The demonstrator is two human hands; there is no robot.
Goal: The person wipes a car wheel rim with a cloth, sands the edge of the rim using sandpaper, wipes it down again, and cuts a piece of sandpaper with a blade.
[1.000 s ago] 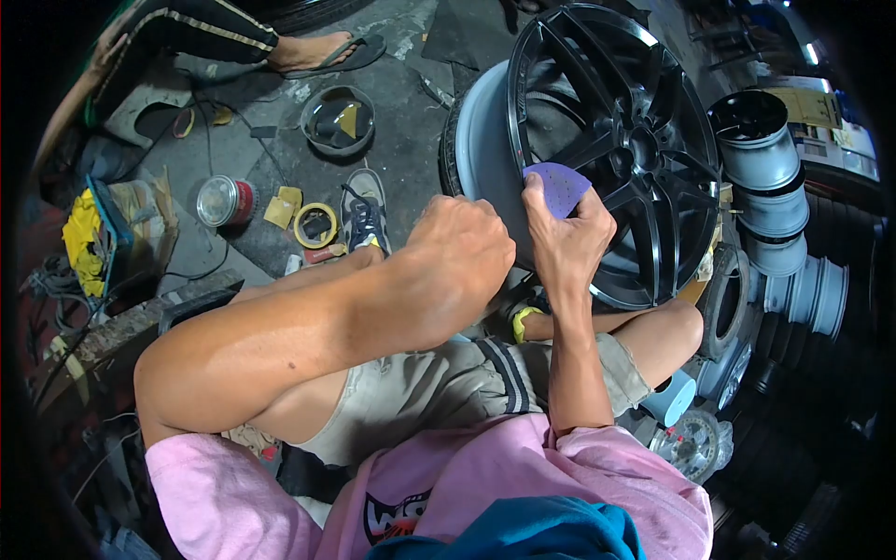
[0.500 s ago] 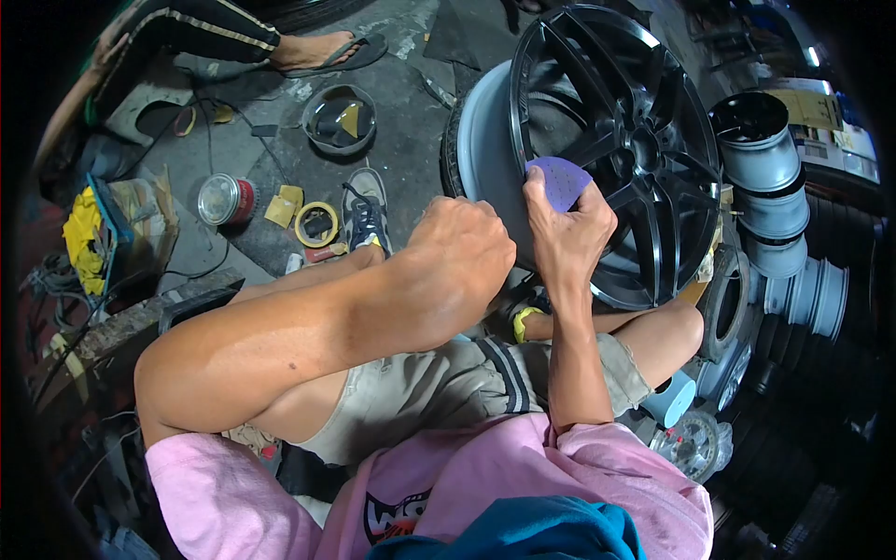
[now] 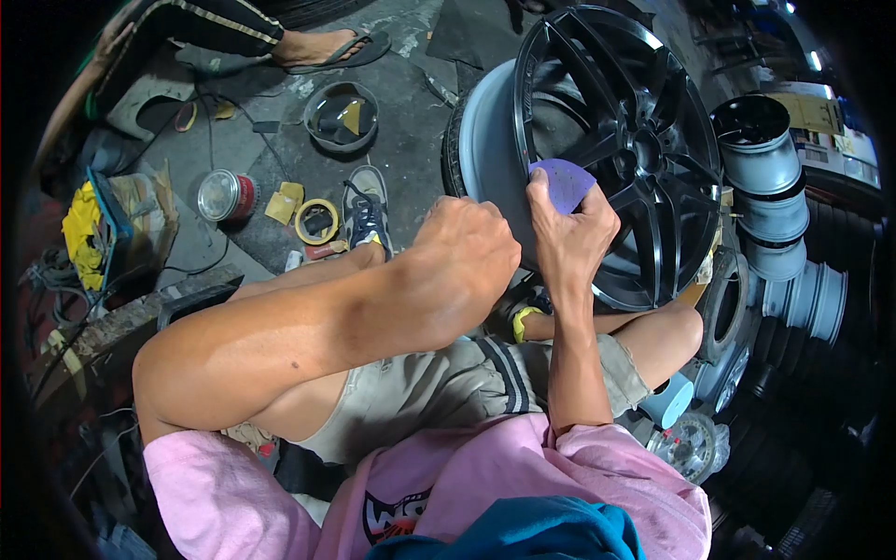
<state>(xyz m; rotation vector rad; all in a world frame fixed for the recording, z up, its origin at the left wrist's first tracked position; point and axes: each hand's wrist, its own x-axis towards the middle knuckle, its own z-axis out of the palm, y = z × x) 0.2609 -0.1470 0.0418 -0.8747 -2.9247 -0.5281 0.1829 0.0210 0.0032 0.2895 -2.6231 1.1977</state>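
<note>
A black multi-spoke wheel rim (image 3: pixel 602 154) with a grey barrel stands upright on its edge before me. My right hand (image 3: pixel 574 233) is closed, pinching a folded purple sanding disc (image 3: pixel 564 185) between thumb and fingers at the near left edge of the rim's face. Dotted holes show on the disc. Curled into a fist, my left hand (image 3: pixel 467 257) is beside the grey barrel, its back turned up. Its fingertips are hidden, so I cannot make out what it holds, if anything.
A dark bowl of liquid (image 3: pixel 342 117), a paint can (image 3: pixel 227 195), a tape roll (image 3: pixel 316 221) and a yellow sponge-like block (image 3: pixel 284 203) are on the floor. Another person's sandalled foot (image 3: pixel 322 49) rests at upper left. Stacked wheels (image 3: pixel 767 191) stand at right.
My right hand and the sanding disc have shifted slightly to the right along the rim's edge. My left fist has edged a little to the right too.
</note>
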